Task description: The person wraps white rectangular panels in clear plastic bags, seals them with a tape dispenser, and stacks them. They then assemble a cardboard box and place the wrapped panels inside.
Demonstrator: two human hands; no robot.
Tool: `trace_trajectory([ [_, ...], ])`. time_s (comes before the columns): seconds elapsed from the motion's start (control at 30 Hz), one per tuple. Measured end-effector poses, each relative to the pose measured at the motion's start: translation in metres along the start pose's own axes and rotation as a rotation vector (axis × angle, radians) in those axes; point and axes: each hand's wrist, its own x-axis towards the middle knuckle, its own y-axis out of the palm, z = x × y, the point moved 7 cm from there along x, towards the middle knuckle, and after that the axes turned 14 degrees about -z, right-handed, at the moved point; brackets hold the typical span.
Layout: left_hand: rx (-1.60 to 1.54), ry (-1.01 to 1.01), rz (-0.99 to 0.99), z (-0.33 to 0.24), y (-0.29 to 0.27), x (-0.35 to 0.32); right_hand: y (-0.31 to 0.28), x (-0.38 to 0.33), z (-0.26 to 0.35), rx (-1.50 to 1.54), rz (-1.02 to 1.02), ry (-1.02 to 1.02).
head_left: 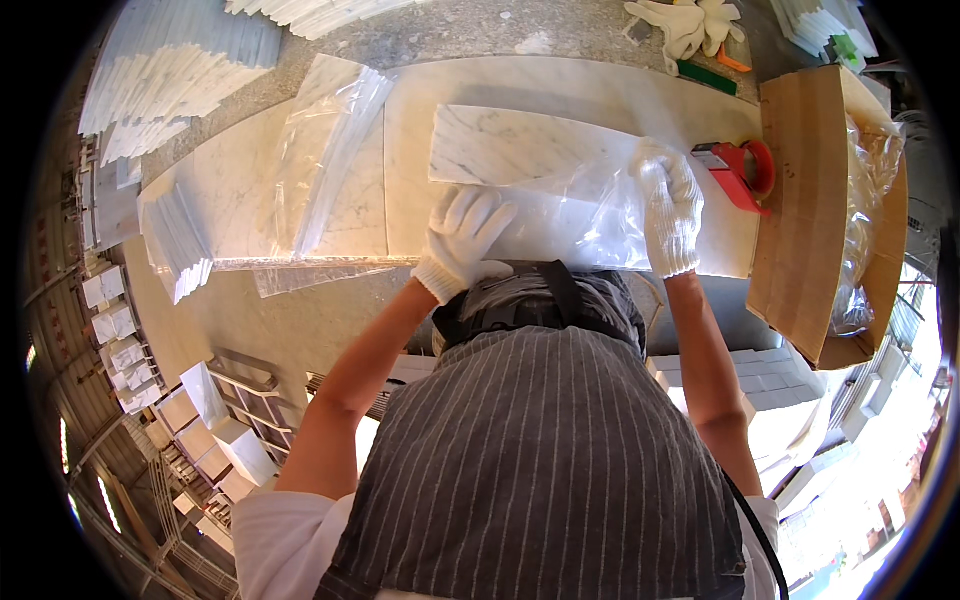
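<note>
A veined white marble tile (520, 145) lies lengthwise on a marble-topped work surface (440, 85). Clear plastic film (610, 225), perhaps a bag, spreads wrinkled and shiny along the tile's near side toward its right end; whether it wraps round that end I cannot tell. My left hand (462, 238), in a white knit glove, rests just below the tile's left end, fingers spread and holding nothing. At the tile's right end my right hand (670, 208), gloved the same way, is closed with the film bunched by its fingers.
A red tape dispenser (740, 172) stands right of my right hand, beside a cardboard box (805, 215) of clear plastic. Leftward lie tiles wrapped in clear plastic (335, 160) and a small stack of thin tiles (178, 235). Spare gloves (685, 28) and tall tile stacks (185, 75) sit farther back.
</note>
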Motion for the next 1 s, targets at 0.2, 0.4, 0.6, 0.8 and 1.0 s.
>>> trace_trajectory([
  [0.2,-0.132,-0.093,-0.056,0.006,0.012,-0.015,0.000,0.013,-0.002,0.084,-0.127,-0.046],
  [0.4,-0.598,-0.717,-0.313,0.053,-0.040,0.044,-0.001,0.041,0.004,0.068,-0.268,-0.060],
  [0.6,-0.132,0.096,-0.230,0.016,-0.039,0.092,0.015,0.081,-0.015,0.019,-0.248,0.098],
  [0.8,0.080,0.044,-0.229,-0.010,0.028,0.058,0.025,0.079,0.001,0.034,-0.238,0.094],
  [1.0,-0.114,0.114,-0.211,0.010,0.018,0.063,0.019,0.081,0.004,-0.073,-0.245,0.055],
])
